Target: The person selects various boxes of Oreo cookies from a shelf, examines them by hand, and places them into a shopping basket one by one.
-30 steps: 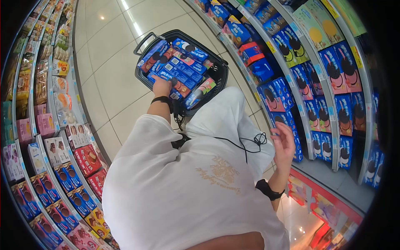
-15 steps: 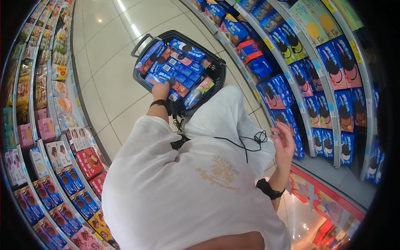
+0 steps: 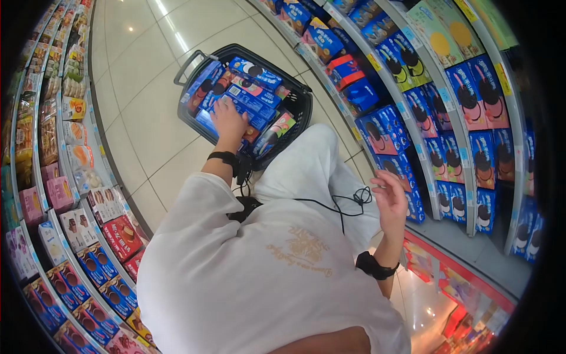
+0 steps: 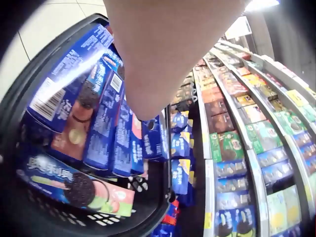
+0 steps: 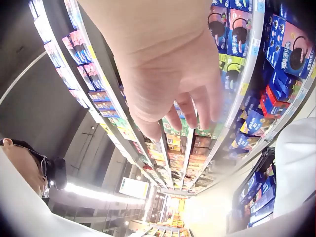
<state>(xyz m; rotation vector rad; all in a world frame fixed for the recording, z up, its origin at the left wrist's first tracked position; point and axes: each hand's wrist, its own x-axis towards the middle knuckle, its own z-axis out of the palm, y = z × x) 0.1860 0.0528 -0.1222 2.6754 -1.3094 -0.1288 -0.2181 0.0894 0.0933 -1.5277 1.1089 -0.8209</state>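
Observation:
A black shopping basket (image 3: 305, 97) on the floor holds several blue biscuit boxes (image 3: 253, 71) packed on edge in rows. My left hand (image 3: 230, 123) rests over the boxes at the basket's near left side, its fingers spread on their tops. In the left wrist view, a box with a green and pink end (image 4: 79, 186) lies across the ends of the row, and another with a barcode (image 4: 49, 98) stands along the basket wall. The forearm hides my left fingers there. Beside the right shelf, my right hand (image 3: 391, 197) hangs with loosely bent fingers, holding nothing.
Shelves of similar blue biscuit boxes (image 3: 383, 133) run close along the right. Another shelf with red boxes (image 3: 121, 236) and bagged snacks lines the left. Tiled floor (image 3: 135, 88) lies between them. A thin black cable (image 3: 339, 206) hangs over the white trousers.
My left hand has shifted inward over the boxes, and its fingers have spread from the box edge they gripped. The basket sits slightly further left in view. My right hand stays nearly still.

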